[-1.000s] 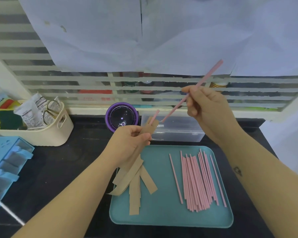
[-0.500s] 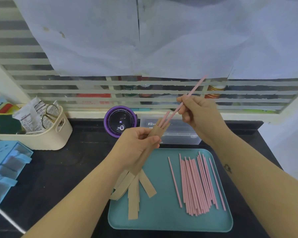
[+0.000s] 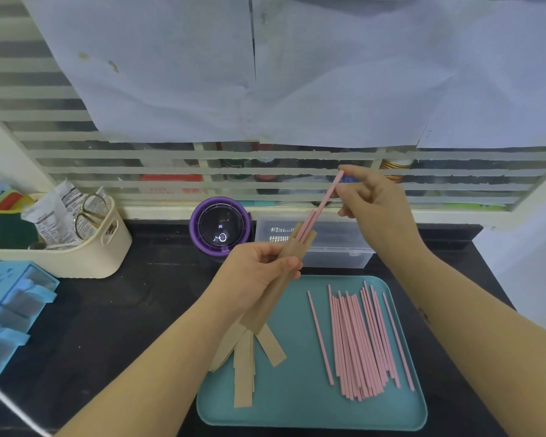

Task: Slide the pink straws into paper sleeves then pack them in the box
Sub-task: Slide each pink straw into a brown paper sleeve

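Right hand [image 3: 375, 209] pinches the pink straw [image 3: 323, 203] near its top, shaft slanting down-left into the paper sleeve [image 3: 273, 298] the left hand [image 3: 252, 275] grips

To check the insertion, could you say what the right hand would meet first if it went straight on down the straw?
Likely the sleeve's open top in the left hand, where the straw enters; depth unclear.

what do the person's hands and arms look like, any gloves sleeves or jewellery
The left hand and right hand are bare: no gloves, rings or watch. The left forearm and right forearm are uncovered too, with no sleeve in view. The right forearm bears a small dark mark, perhaps a tattoo, too small to make out.
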The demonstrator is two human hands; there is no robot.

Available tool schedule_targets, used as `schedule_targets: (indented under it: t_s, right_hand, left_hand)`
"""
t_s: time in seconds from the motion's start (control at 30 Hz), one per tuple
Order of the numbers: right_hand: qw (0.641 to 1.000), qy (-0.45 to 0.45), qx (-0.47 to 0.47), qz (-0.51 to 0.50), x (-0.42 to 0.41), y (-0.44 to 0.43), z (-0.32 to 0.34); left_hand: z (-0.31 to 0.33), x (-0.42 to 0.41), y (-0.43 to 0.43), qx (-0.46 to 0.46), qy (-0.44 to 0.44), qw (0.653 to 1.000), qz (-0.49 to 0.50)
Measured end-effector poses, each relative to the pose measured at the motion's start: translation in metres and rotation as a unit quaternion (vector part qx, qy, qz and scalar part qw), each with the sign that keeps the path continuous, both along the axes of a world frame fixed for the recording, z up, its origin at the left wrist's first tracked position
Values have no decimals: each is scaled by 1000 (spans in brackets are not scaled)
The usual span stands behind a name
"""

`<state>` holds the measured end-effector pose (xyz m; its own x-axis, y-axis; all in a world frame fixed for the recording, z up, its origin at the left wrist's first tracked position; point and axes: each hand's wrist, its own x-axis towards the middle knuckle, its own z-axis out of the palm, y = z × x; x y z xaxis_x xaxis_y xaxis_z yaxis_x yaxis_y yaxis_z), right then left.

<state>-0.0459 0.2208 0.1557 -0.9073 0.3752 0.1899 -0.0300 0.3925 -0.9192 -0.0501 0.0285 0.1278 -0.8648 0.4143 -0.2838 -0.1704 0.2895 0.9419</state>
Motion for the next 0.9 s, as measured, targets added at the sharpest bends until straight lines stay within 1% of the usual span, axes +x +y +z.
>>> schedule_targets:
  t_s: [0.23,0.4,0.53,0.67,0.73,0.9]
  right_hand:
    - [996,-12,76,44,9,-11,-14]
    - [995,-13,71,67,14,-16,-18]
    - [990,-6,106,88,18,-17,-23]
    - [988,6,129,87,21,-18,-23]
    - [991,1,106,82,20,-17,-20]
    - [998,0,-14,56,13,-19,-13]
  left_hand:
    - [-1,-3,3,29,-15,999,15]
    - [1,-6,4,35,-13,999,18]
    - [1,-8,4,38,-11,999,15]
    - [0,-9,3,37,-14,999,11]
    - [0,-10,3,27,-12,1000,8]
    - [1,-13,6,-19,42,999,-20]
